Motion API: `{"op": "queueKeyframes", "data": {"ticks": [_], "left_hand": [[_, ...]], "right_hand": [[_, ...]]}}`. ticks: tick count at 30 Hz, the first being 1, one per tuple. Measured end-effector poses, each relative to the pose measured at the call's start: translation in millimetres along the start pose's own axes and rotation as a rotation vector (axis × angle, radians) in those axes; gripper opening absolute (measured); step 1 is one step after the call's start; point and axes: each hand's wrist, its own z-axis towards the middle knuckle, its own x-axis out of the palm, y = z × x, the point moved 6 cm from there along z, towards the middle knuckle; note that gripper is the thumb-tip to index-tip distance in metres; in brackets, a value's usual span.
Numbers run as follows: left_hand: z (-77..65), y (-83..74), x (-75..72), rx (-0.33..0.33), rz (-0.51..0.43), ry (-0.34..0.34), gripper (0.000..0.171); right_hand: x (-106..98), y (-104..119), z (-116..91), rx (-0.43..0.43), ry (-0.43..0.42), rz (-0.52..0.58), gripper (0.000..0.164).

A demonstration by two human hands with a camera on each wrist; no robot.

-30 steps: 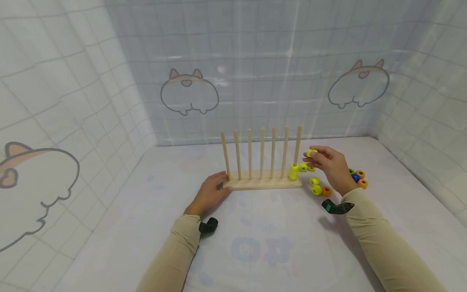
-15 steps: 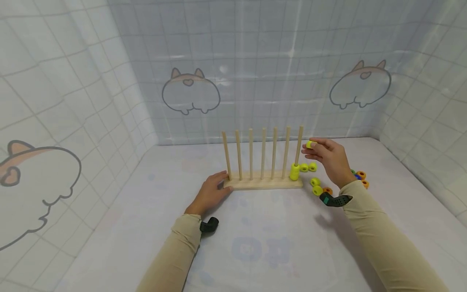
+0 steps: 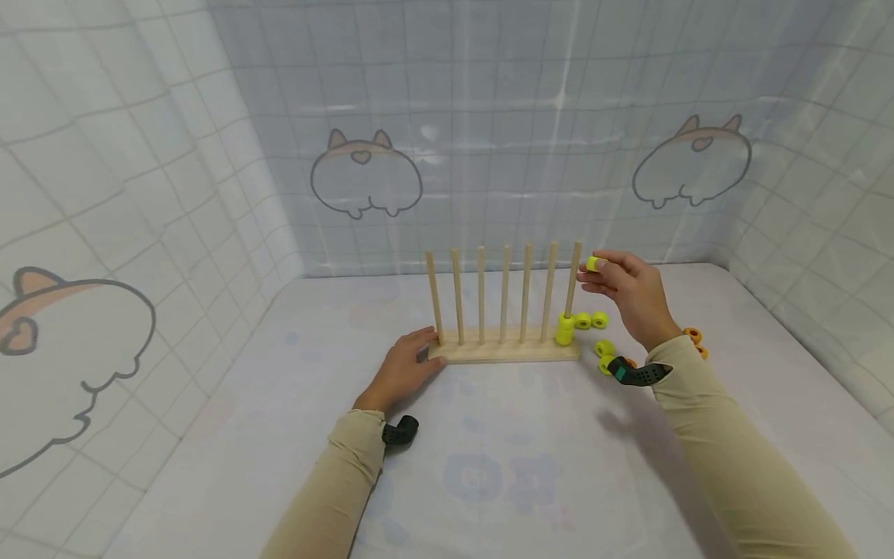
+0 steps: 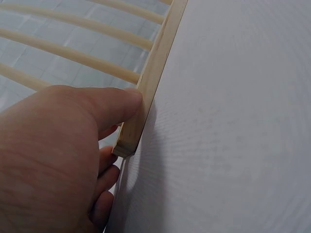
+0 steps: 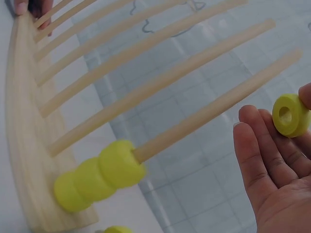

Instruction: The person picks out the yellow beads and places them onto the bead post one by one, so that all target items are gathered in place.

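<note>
A wooden peg rack with a row of upright pegs stands on the table. Three yellow beads are stacked at the bottom of its rightmost peg; the other pegs are bare. My left hand grips the left end of the rack's base, thumb on the front edge and fingers behind. My right hand pinches one yellow bead between thumb and finger, its hole showing. That bead is just right of the rightmost peg, near the height of its top, apart from it.
Several loose yellow beads lie to the right of the rack. Orange beads lie farther right, partly behind the right wrist. A tile-patterned cloth wall rises behind the table, with others at both sides.
My right hand has risen with the yellow bead from partway up the rightmost peg to near its top. My left hand stays on the base. The view has shifted slightly.
</note>
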Motion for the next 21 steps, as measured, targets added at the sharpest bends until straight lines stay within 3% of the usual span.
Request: {"op": "queueKeyframes", "data": {"ticks": [21], "left_hand": [[-2.0, -5.1, -2.2, -0.013, 0.007, 0.000, 0.053]], "right_hand": [[12.5, 24.4, 14.0, -0.029, 0.020, 0.045, 0.034]]}}
